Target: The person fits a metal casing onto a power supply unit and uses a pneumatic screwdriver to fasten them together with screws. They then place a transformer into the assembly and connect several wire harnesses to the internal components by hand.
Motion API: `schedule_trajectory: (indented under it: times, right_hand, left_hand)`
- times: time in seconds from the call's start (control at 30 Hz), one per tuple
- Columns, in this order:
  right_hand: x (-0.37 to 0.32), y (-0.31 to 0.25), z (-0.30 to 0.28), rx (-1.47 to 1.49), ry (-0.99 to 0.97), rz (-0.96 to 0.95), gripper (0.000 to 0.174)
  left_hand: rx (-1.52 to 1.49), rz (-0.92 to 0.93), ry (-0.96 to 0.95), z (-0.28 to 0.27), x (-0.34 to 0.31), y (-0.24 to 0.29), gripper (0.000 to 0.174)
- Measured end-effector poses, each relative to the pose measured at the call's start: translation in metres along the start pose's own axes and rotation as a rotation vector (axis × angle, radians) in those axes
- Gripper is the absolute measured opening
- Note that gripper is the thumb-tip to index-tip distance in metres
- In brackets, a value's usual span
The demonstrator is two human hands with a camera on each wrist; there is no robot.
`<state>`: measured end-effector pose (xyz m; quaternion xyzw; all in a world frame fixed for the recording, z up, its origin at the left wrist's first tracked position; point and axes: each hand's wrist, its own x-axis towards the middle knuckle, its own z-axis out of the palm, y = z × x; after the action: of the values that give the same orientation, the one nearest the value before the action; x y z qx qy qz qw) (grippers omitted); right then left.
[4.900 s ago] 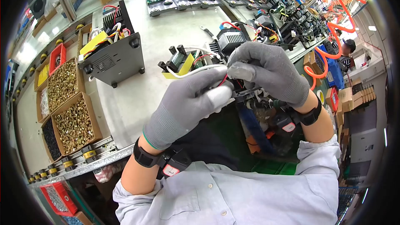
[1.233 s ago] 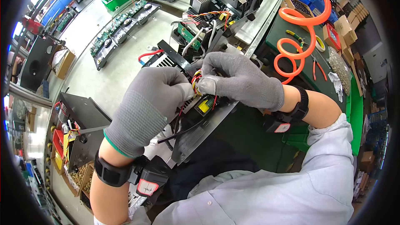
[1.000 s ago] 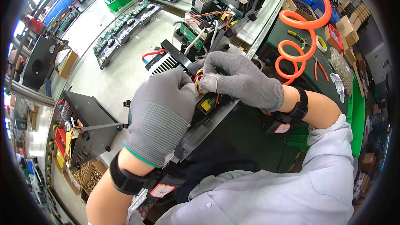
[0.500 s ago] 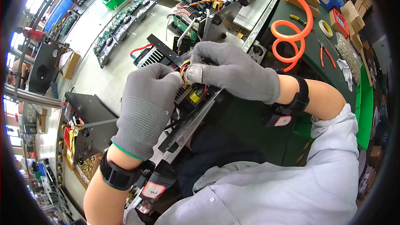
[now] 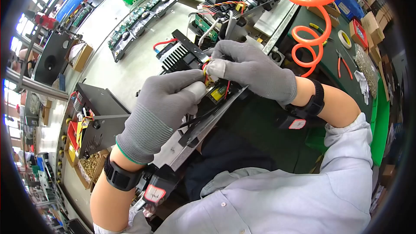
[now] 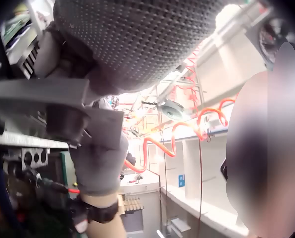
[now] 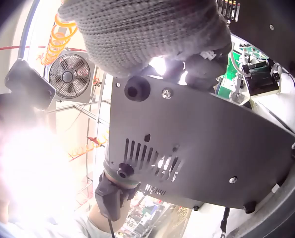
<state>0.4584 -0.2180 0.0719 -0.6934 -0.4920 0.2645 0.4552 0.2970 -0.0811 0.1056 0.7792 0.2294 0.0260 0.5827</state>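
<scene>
Both hands wear grey gloves. In the head view my left hand [image 5: 162,104] and my right hand [image 5: 255,71] meet over a black metal chassis, pinching a bundle of red, yellow and black wires [image 5: 205,66] between thumbs and index fingers. The wires' ends are hidden by the fingertips. Beside the hands is a finned heat sink [image 5: 175,58] with a red cable, and just below them a yellow-wrapped transformer [image 5: 217,94]. The right wrist view shows the chassis's slotted panel [image 7: 202,134] with rubber feet, standing tilted under my right hand [image 7: 152,37].
Another black chassis [image 5: 106,132] stands at left, near boxes of brass fittings [image 5: 90,164]. More wired units [image 5: 225,6] and a row of circuit boards [image 5: 141,19] lie behind. An orange coiled hose [image 5: 315,34] hangs at right over red-handled pliers [image 5: 344,66] and a tape roll [image 5: 344,40].
Since the earliest frame, the view has turned and the hands have gone from a thin red wire to the multicoloured bundle. In the last half second, my left index finger has straightened along the wires.
</scene>
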Motion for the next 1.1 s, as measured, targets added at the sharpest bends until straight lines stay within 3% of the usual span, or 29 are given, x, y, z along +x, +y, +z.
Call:
schedule_trajectory:
  times: [0.1,0.17,0.2,0.3,0.47,0.53,0.57,0.6,0.63,0.7,0.77,0.8,0.83,0.9,1.03,1.1]
  right_hand:
    - [0.0,-0.004,-0.003,-0.04,-0.01,-0.011,0.037]
    - [-0.001,-0.009,-0.006,-0.031,-0.028,0.075,0.037]
    - [-0.001,-0.002,-0.005,0.009,-0.005,0.095,0.036]
    - [0.0,-0.009,-0.008,0.001,-0.035,0.158,0.035]
    - [0.001,-0.028,-0.007,-0.191,-0.049,0.138,0.036]
    - [0.002,-0.036,-0.013,-0.282,-0.087,0.136,0.036]
    - [0.003,-0.041,-0.016,-0.358,-0.114,0.138,0.036]
    - [0.002,-0.046,-0.016,-0.282,-0.129,0.222,0.036]
    - [0.004,-0.047,-0.02,-0.242,-0.135,0.179,0.035]
    - [0.003,-0.078,-0.029,-0.053,-0.138,0.331,0.032]
    - [0.005,-0.085,-0.036,0.224,-0.188,0.311,0.028]
    - [0.013,-0.088,-0.038,0.328,-0.255,0.294,0.026]
    - [0.019,-0.087,-0.031,0.485,-0.129,0.295,0.024]
    - [0.02,-0.109,0.004,0.667,0.129,0.373,0.019]
    - [0.027,-0.086,0.029,0.677,0.038,0.233,0.02]
    - [0.034,-0.088,0.035,0.508,0.06,0.131,0.027]
  left_hand:
    - [0.215,0.149,-0.021,-0.002,0.001,-0.003,0.027]
    - [0.402,0.203,0.083,0.002,0.002,-0.01,0.021]
    - [0.65,0.245,0.164,0.005,-0.001,-0.01,0.015]
    - [0.808,0.381,0.212,0.008,0.002,-0.02,0.015]
    - [0.914,0.341,0.175,-0.002,0.0,-0.013,0.016]
    - [0.59,0.221,0.07,-0.009,-0.007,-0.014,0.018]
    - [0.586,0.22,0.086,-0.014,-0.016,-0.015,0.018]
    - [0.28,0.271,0.182,-0.018,-0.031,-0.016,0.02]
    - [-0.027,0.319,0.275,-0.023,-0.046,-0.021,0.024]
    - [-0.212,0.319,0.56,-0.032,-0.072,-0.041,0.028]
    - [-0.247,0.334,0.797,-0.024,-0.085,-0.076,0.029]
    - [-0.181,0.369,0.811,-0.016,-0.088,-0.1,0.037]
    - [-0.047,0.457,0.808,-0.006,-0.088,-0.123,0.044]
    - [0.099,0.437,0.893,0.021,-0.087,-0.144,0.058]
    - [-0.153,0.296,0.938,0.038,-0.068,-0.158,0.056]
    - [-0.7,0.117,0.58,0.019,-0.055,-0.142,0.049]
